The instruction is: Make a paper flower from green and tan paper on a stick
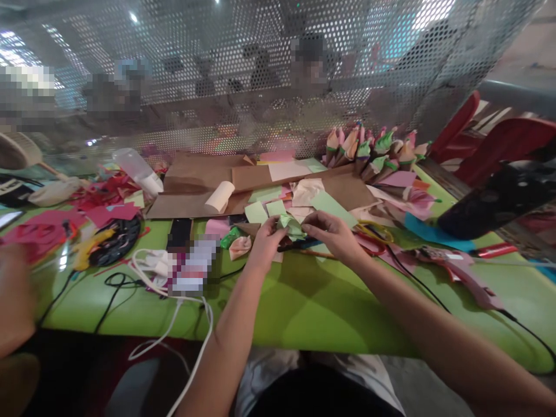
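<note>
Both hands meet over the middle of the green table. My left hand (270, 238) is closed on the left side of a light green paper piece (292, 226). From the right, my right hand (326, 229) pinches the same piece by its other side. The paper looks folded or crumpled between the fingertips; its exact shape is too small to tell. Flat light green sheets (332, 207) and a crumpled cream paper (307, 191) lie just behind the hands. To the left is a small cream and green paper bundle (240, 247).
A pink glue gun (471, 275) with a cord lies right. Phones, a white cable (208, 330) and a yellow glue gun (92, 248) lie left. Wrapped paper cones (377, 150) stand at the back right. Another person's blurred arm (15, 301) is at the left edge.
</note>
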`<action>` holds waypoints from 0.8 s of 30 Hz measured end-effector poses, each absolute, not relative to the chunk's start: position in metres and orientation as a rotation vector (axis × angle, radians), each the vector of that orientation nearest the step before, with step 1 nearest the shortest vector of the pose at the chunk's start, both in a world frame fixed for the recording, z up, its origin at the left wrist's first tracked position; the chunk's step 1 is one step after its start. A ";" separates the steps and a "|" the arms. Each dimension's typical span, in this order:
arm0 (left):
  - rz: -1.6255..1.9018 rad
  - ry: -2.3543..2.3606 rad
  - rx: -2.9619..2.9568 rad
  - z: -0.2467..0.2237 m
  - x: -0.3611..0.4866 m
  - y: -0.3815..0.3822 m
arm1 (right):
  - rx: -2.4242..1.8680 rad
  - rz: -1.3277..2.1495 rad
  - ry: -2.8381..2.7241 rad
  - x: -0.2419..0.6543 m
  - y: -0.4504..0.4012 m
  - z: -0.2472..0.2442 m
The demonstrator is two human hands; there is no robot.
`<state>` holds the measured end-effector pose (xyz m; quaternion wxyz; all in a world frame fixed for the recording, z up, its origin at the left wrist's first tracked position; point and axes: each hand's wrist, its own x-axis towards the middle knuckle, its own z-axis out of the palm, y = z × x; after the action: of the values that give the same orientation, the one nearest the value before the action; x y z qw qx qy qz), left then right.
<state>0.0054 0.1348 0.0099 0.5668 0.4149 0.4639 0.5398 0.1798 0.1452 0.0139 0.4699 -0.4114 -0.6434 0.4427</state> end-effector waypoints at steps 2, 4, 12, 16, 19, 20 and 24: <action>1.251 1.098 1.044 0.010 0.006 0.134 | -1.031 1.163 -1.556 0.179 0.148 0.007; 1.228 1.089 1.117 0.011 0.007 0.132 | -1.017 1.216 -1.525 0.178 0.150 0.003; 1.153 1.035 1.107 0.016 0.009 0.127 | -1.055 1.186 -1.453 0.176 0.150 0.006; 1.151 0.986 1.062 0.009 0.012 0.130 | -1.000 1.263 -1.279 0.174 0.151 0.006; 1.141 0.957 1.128 0.005 0.014 0.131 | -0.994 1.331 -1.193 0.174 0.152 0.004; 1.142 0.954 1.153 0.005 0.014 0.131 | -0.993 1.349 -1.172 0.174 0.152 0.003; 1.139 0.971 1.243 0.005 0.014 0.130 | -0.994 1.373 -1.155 0.174 0.153 0.000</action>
<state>0.0137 0.1296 0.0049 0.5631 0.5278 0.4126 0.4839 0.1737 0.1529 0.0004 0.5184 -0.4144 -0.4814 0.5725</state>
